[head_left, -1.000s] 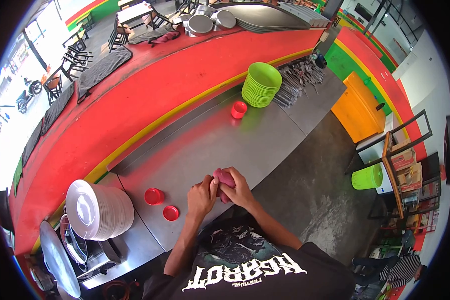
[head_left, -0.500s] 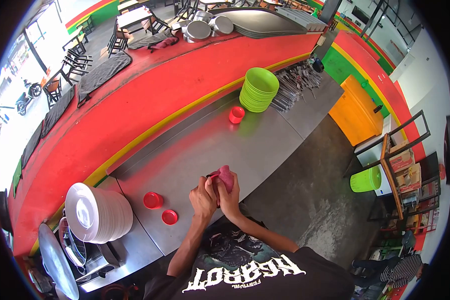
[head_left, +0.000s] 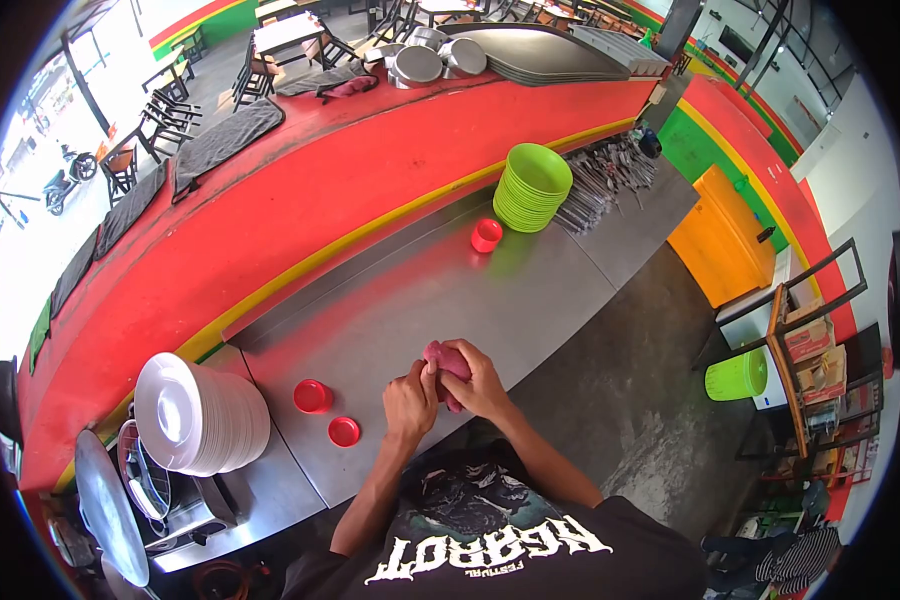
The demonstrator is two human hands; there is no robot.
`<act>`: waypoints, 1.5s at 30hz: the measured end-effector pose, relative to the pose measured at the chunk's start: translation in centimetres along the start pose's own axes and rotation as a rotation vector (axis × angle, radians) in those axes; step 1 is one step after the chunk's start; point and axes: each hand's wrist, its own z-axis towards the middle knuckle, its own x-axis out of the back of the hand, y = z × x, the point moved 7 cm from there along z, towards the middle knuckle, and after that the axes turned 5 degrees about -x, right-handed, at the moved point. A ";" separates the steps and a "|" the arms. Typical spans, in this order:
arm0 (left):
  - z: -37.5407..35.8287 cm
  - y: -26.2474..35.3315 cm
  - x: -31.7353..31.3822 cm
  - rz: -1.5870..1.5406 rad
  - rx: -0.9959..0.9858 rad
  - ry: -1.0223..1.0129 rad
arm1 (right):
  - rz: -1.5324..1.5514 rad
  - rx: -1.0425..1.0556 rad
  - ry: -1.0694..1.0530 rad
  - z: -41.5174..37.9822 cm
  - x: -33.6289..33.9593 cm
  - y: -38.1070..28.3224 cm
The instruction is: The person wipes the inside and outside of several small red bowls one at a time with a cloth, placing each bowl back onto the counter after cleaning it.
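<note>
Looking down from my head, I am gripping a pink cloth (head_left: 448, 362) with both hands at the near edge of the steel counter (head_left: 530, 300). My right hand (head_left: 478, 385) is curling over the top and right side of the cloth, its fingers (head_left: 468, 355) wrapping closed around it. My left hand (head_left: 410, 398) is pressing in from the other side, its thumb and fingers pinching shut on the same cloth, so the two hands are touching each other with the cloth bunching between them. Just to the left of my left fingers, two small red cups (head_left: 312, 396) are sitting on the counter, one nearer me than the other. Further left, a stack of white plates (head_left: 195, 415) is leaning on its side. Well beyond my fingertips, another red cup (head_left: 486, 236) is standing just beside a stack of green bowls (head_left: 532, 187).
</note>
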 end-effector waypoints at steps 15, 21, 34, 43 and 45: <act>-0.4 0.1 0.5 0.045 0.075 -0.024 | 0.204 -0.172 0.024 -1.2 -1.5 3.4; -0.8 -0.3 0.5 0.052 0.047 -0.035 | 0.025 0.001 -0.110 -0.5 -1.4 1.2; -1.0 -2.3 0.3 -0.158 0.302 0.219 | 0.477 -0.249 -0.116 -0.9 -2.5 4.0; 0.9 -4.6 -5.0 -0.837 0.623 -0.082 | 1.075 -0.352 -0.011 -2.6 2.5 7.9; 1.7 -4.0 -6.0 -0.809 0.665 -0.196 | 1.100 -0.312 0.018 -1.6 4.2 7.7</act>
